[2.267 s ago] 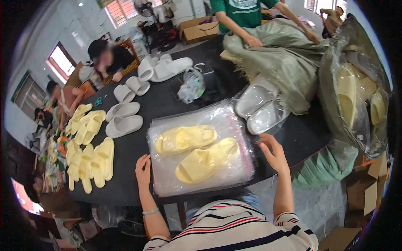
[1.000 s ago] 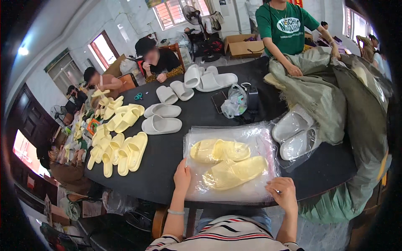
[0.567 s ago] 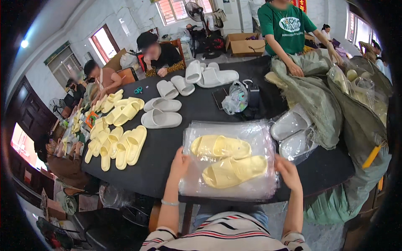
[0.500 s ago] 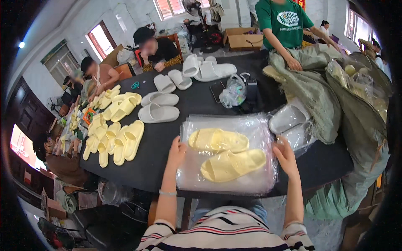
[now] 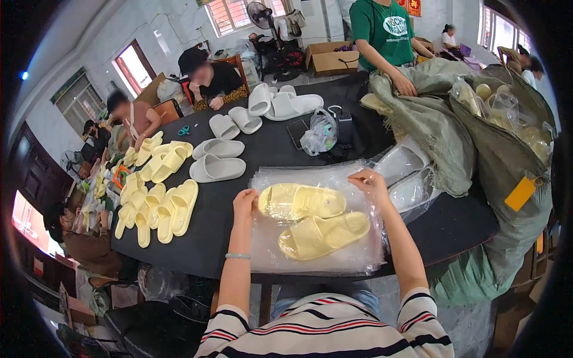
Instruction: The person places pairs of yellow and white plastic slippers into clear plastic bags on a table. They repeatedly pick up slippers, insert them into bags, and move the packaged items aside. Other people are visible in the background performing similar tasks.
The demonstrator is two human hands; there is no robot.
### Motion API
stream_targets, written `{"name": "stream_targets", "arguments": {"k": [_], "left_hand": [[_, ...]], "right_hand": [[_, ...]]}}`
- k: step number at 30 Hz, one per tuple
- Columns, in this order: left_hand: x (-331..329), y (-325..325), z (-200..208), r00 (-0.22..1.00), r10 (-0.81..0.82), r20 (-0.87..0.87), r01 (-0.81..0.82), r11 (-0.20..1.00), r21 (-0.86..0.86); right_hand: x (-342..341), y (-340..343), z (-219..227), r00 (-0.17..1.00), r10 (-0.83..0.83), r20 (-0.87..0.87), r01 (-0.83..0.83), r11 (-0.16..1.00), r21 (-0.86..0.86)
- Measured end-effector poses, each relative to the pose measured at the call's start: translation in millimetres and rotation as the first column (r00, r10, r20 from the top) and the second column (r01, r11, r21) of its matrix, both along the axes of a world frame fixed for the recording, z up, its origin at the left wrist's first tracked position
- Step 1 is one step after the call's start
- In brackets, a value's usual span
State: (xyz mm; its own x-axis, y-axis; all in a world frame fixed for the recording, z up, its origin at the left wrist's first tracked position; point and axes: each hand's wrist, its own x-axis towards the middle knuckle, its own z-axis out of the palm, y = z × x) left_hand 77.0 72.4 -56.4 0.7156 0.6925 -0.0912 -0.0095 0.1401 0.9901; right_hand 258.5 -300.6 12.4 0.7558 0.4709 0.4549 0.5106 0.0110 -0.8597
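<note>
In front of me, a pair of pale yellow slide slippers (image 5: 325, 235) lies inside a clear plastic bag (image 5: 356, 203), one slipper above the other, toes toward the right. The bag rests on a flat stack of clear plastic bags (image 5: 262, 253) at the table's near edge. My left hand (image 5: 245, 204) is closed, pinching the bag's left edge beside the upper slipper's heel. With fingers pressed together, my right hand (image 5: 370, 181) grips the bag's upper right edge. Just beyond it are bagged light grey slippers (image 5: 412, 192).
Several yellow slippers (image 5: 156, 206) and grey slippers (image 5: 219, 168) stand on the black table (image 5: 209, 250) to the left and back. A small plastic bag (image 5: 319, 134) lies mid-table. A large woven sack (image 5: 444, 161) covers the right side; a person in green (image 5: 382, 36) stands behind it.
My right hand has moved up and left from the bag's right side to its upper edge and closed on it. My left hand has closed on the left edge.
</note>
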Motion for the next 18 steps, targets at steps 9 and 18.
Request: {"name": "stream_targets", "arguments": {"k": [9, 18], "left_hand": [[12, -10, 6, 0.958, 0.266, 0.106, -0.263, 0.67, 0.694], [-28, -85, -5, 0.994, 0.042, -0.099, 0.07, 0.449, 0.891]], "right_hand": [[5, 1, -2, 0.898, -0.435, 0.06, 0.422, 0.893, 0.156], [-37, -20, -63, 0.905, 0.262, -0.334, -0.352, 0.904, -0.244]]}}
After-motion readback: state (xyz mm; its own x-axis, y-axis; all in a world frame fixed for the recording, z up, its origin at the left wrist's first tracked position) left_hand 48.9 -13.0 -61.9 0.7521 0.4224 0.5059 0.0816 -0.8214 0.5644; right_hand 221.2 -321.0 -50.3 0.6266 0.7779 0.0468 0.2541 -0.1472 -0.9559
